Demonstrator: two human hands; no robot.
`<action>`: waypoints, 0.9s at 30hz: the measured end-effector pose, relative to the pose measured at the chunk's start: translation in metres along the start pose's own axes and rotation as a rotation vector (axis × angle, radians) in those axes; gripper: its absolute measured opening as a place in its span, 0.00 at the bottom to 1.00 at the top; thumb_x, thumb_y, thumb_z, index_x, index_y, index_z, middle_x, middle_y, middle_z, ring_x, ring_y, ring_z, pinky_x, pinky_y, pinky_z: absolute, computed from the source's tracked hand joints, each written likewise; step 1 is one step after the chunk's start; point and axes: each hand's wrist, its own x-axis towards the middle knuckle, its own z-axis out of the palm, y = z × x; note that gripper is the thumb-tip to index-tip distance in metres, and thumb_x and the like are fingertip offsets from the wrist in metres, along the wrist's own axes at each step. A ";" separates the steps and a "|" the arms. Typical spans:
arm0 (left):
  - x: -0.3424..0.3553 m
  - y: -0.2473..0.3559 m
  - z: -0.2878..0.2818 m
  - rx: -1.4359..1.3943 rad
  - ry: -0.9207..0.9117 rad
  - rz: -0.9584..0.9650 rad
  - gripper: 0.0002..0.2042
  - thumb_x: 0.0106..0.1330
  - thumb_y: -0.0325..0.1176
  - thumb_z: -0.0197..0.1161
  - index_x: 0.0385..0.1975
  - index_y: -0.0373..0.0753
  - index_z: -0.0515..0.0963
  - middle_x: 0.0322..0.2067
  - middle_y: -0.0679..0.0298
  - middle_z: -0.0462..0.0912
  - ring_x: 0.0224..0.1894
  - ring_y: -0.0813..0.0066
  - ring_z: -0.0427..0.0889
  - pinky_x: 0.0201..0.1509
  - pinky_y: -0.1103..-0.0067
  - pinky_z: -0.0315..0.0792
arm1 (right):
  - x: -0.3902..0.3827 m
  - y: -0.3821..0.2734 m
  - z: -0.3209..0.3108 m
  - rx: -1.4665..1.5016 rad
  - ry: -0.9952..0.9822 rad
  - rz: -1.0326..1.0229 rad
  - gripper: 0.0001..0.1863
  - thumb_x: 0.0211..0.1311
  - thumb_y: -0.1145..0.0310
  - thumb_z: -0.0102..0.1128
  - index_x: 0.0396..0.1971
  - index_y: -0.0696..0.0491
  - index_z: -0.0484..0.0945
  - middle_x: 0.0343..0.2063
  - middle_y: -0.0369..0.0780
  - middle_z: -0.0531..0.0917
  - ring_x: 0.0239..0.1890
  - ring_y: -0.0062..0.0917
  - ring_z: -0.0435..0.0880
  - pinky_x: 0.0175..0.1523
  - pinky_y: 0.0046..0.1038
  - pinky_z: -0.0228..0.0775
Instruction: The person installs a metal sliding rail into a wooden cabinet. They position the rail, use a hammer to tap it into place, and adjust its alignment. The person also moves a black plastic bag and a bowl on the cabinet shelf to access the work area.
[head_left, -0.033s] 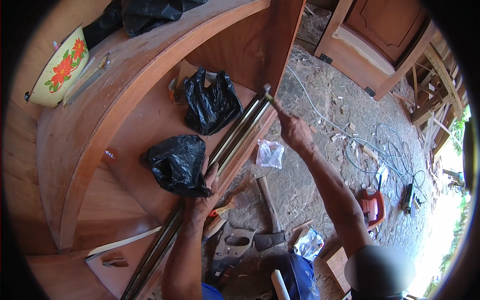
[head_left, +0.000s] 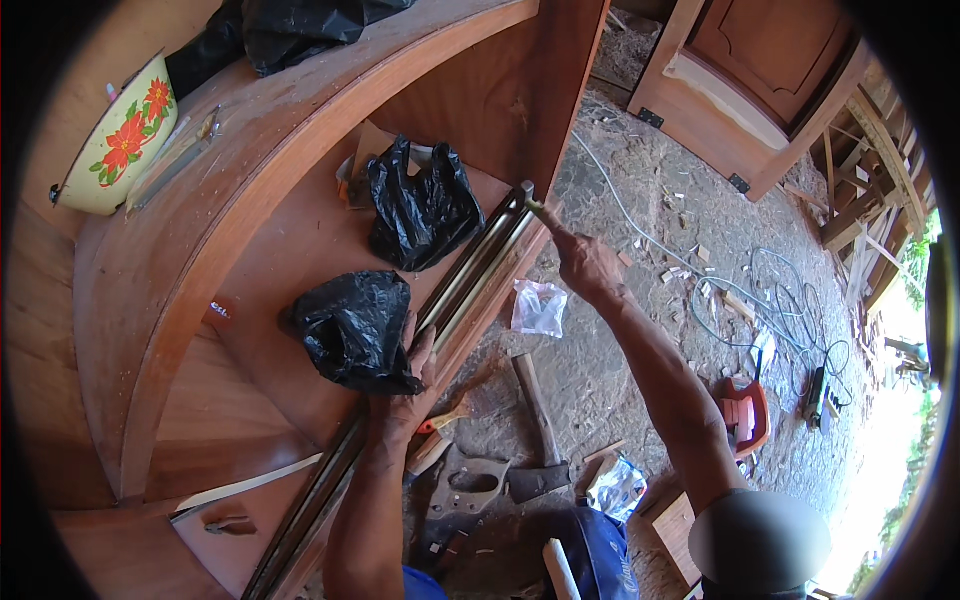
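Note:
My right hand [head_left: 590,268] grips a hammer [head_left: 530,197] by its handle. The hammer's head is at the far end of the long metal rails [head_left: 480,262], which lie along the front edge of the wooden cabinet [head_left: 520,262]. My left hand [head_left: 418,375] lies over the rails farther down, its visible fingers curled against them. A crumpled black plastic bag [head_left: 352,330] covers part of that hand, so its other fingers are hidden. A second black bag [head_left: 420,205] sits deeper on the cabinet board.
An axe [head_left: 538,420], a handsaw [head_left: 470,482] and a clear plastic bag [head_left: 540,307] lie on the rough floor. A cable [head_left: 785,300] coils at right near an orange tool [head_left: 745,415]. A flowered basin [head_left: 120,140] stands at left; a panelled door [head_left: 740,120] leans at the back.
The hammer's head has dropped slightly, down onto the end of the rails, and my right hand has shifted a little with it. My left hand has stayed in place.

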 end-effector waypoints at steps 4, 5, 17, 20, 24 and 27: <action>0.002 0.002 -0.001 -0.016 0.004 0.006 0.13 0.66 0.25 0.66 0.50 0.36 0.85 0.62 0.47 0.78 0.64 0.42 0.77 0.70 0.55 0.69 | 0.001 0.008 0.001 0.024 0.003 -0.009 0.38 0.72 0.72 0.48 0.78 0.25 0.55 0.31 0.55 0.85 0.34 0.52 0.88 0.40 0.52 0.79; 0.004 0.003 -0.002 -0.016 0.002 0.006 0.13 0.66 0.25 0.66 0.50 0.36 0.85 0.62 0.48 0.78 0.64 0.42 0.76 0.70 0.55 0.69 | -0.001 0.010 0.004 0.059 0.046 -0.017 0.38 0.72 0.72 0.48 0.78 0.25 0.56 0.31 0.55 0.85 0.34 0.52 0.88 0.40 0.52 0.79; 0.003 0.002 -0.003 -0.010 -0.002 0.004 0.17 0.62 0.24 0.68 0.52 0.37 0.84 0.63 0.48 0.78 0.65 0.44 0.76 0.70 0.56 0.69 | 0.027 0.007 -0.018 0.079 0.024 -0.112 0.31 0.76 0.66 0.48 0.77 0.32 0.60 0.29 0.57 0.86 0.32 0.53 0.88 0.38 0.54 0.78; -0.001 0.000 -0.004 -0.004 0.007 0.001 0.17 0.61 0.24 0.68 0.51 0.37 0.85 0.63 0.48 0.78 0.65 0.45 0.77 0.70 0.57 0.70 | 0.035 0.003 -0.026 0.012 0.028 -0.134 0.30 0.76 0.65 0.50 0.75 0.35 0.61 0.28 0.56 0.86 0.32 0.54 0.88 0.36 0.53 0.78; 0.001 0.000 -0.004 -0.026 0.017 -0.003 0.15 0.63 0.26 0.68 0.50 0.37 0.85 0.62 0.48 0.79 0.64 0.45 0.77 0.70 0.57 0.70 | 0.036 0.014 -0.018 -0.009 0.325 -0.259 0.20 0.75 0.65 0.53 0.64 0.45 0.69 0.28 0.55 0.86 0.33 0.56 0.87 0.35 0.52 0.77; -0.001 -0.001 0.003 -0.035 0.022 -0.038 0.14 0.64 0.28 0.68 0.49 0.37 0.86 0.61 0.48 0.79 0.64 0.45 0.77 0.70 0.56 0.69 | 0.036 0.017 -0.016 0.092 0.257 -0.253 0.12 0.74 0.66 0.56 0.53 0.51 0.71 0.37 0.57 0.86 0.36 0.57 0.86 0.39 0.53 0.77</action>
